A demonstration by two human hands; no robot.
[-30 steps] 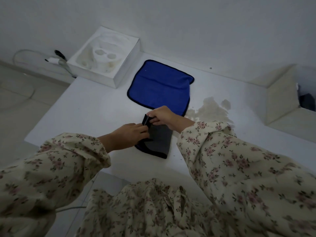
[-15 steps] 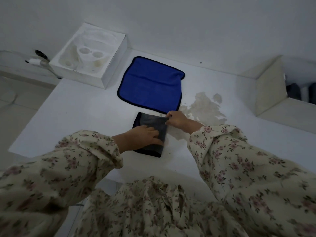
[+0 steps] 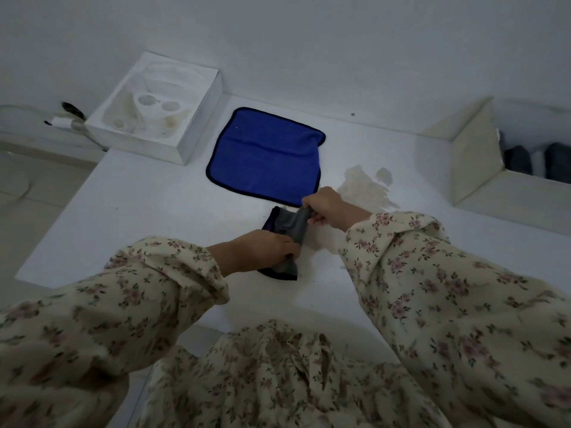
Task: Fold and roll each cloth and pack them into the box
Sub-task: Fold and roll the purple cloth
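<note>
Right hand [image 3: 324, 203] now lifts grey cloth [image 3: 285, 231] far corner; left hand [image 3: 262, 250] pinches near end; long axis near-far.

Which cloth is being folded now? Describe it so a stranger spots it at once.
On the white table, look nearer than the flat blue cloth. The grey cloth lies between the left hand and right hand, smaller, dark, folded narrow, unlike its spread-out blue neighbour.

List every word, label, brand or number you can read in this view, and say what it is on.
None: no readable text anywhere.
The blue cloth, grey cloth, white foam tray and box show no print, and the sleeves bear only a floral pattern.
</note>
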